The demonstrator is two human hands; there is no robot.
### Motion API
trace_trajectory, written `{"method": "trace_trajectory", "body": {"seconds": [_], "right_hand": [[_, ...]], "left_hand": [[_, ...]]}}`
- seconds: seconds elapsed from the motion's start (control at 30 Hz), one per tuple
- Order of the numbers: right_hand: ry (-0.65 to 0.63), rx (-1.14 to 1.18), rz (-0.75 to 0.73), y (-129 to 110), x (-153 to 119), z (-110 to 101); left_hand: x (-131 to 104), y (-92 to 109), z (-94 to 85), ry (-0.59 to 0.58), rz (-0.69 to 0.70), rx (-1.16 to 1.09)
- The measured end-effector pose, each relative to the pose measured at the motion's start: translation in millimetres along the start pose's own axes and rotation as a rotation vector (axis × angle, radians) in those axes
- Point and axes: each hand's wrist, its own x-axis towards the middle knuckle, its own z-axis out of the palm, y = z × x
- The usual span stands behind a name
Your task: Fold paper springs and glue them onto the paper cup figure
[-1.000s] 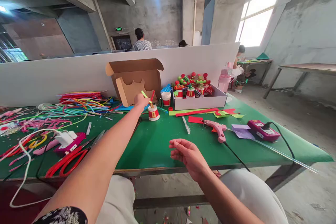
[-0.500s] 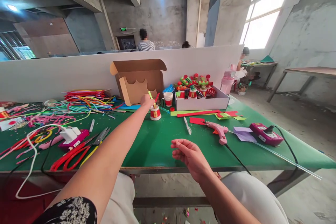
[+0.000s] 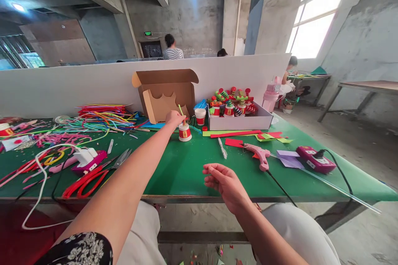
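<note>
My left hand (image 3: 174,120) reaches to the far middle of the table, its fingers pinched at the top of a small red-and-white paper cup (image 3: 185,133). The cup stands upside down, with a coiled spring (image 3: 184,122) on top. A light green strip (image 3: 180,109) sticks up from my fingertips; the exact grip is partly hidden. My right hand (image 3: 224,181) hovers over the front of the table, fingers curled and thumb against them, with nothing visible inside. Close behind the spring-topped cup are a teal coil (image 3: 195,129) and another paper cup (image 3: 200,116).
An open cardboard box (image 3: 166,101) and a white box (image 3: 239,123) of decorated cups stand at the back. Pipe cleaners (image 3: 102,120) and red-handled scissors (image 3: 90,182) lie left. On the right are a pen (image 3: 222,148), a pink glue gun (image 3: 258,153) and a magenta power block (image 3: 315,159).
At my left fingertips, the red strip that stuck up is no longer plainly seen, and the green strip shows longer, leaning left. My right hand has barely moved. The view has shifted slightly.
</note>
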Motion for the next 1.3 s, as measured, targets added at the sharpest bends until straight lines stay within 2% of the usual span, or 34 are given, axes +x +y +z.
{"method": "trace_trajectory", "body": {"seconds": [0.3, 0.57, 0.7, 0.8, 0.93, 1.03, 1.1, 1.2, 1.3], "right_hand": [[0.004, 0.017, 0.019, -1.3, -4.1, 1.4], [-0.031, 0.019, 0.035, -3.5, -12.0, 2.4], [-0.045, 0.023, 0.039, -3.5, -12.6, 2.0], [-0.045, 0.013, 0.035, -4.0, -10.3, 0.8], [-0.026, 0.011, 0.017, -5.1, -2.3, -1.0], [-0.016, 0.001, -0.020, -5.2, 4.1, 0.5], [-0.023, -0.012, -0.053, -3.9, 6.3, 3.7], [-0.032, -0.043, -0.109, 1.6, 6.3, 10.2], [-0.024, -0.080, -0.183, 9.8, 5.1, 16.5]], "left_hand": [[3.1, -2.7, 2.2, 0.055, 0.022, 0.048], [15.3, -10.9, -0.8, -0.144, 0.059, -0.009], [13.9, -16.1, 1.6, -0.194, 0.074, -0.082], [11.8, -18.5, -0.4, -0.159, 0.061, -0.141], [5.4, -19.5, -19.0, 0.012, 0.042, -0.244], [-16.5, -18.6, -36.7, 0.119, 0.059, -0.362], [-45.2, -18.8, -42.9, 0.130, 0.083, -0.498], [-106.0, -22.7, -39.0, 0.038, 0.126, -1.104], [-170.9, -29.1, -24.1, -0.089, 0.102, -1.395]]}}
